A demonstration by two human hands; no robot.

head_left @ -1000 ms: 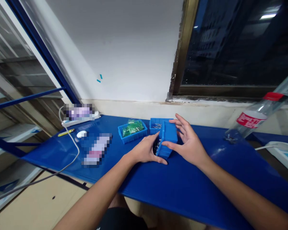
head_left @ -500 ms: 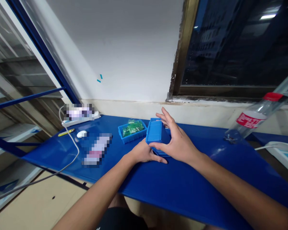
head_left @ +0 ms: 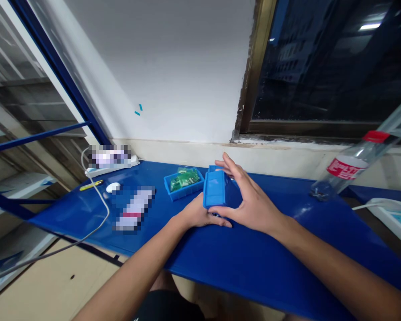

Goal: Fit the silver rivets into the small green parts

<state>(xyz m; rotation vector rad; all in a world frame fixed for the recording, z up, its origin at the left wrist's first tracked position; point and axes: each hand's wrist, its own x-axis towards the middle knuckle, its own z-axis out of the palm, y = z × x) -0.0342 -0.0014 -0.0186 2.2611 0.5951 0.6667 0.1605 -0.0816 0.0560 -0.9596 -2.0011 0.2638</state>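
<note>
My right hand grips a small blue plastic bin with the thumb at its near end and the fingers at its far end. The bin is tilted up on its side above the table, so its base and outer wall face me, and its inside is hidden. Low on the table, my left hand lies against the bin's left and near side. Its thumb is stretched out to the right under the bin, while its other fingers are mostly hidden behind it. Tiny items show by the left thumb, too small to name.
Another blue bin holds green packets. A white mouse-like object, a yellow cutter, a cable and a power strip are at left. A red-capped bottle stands at right on the blue table.
The blue bin in my right hand has tipped a little further, with its near end slightly lower. My left hand stays nearly in place.
</note>
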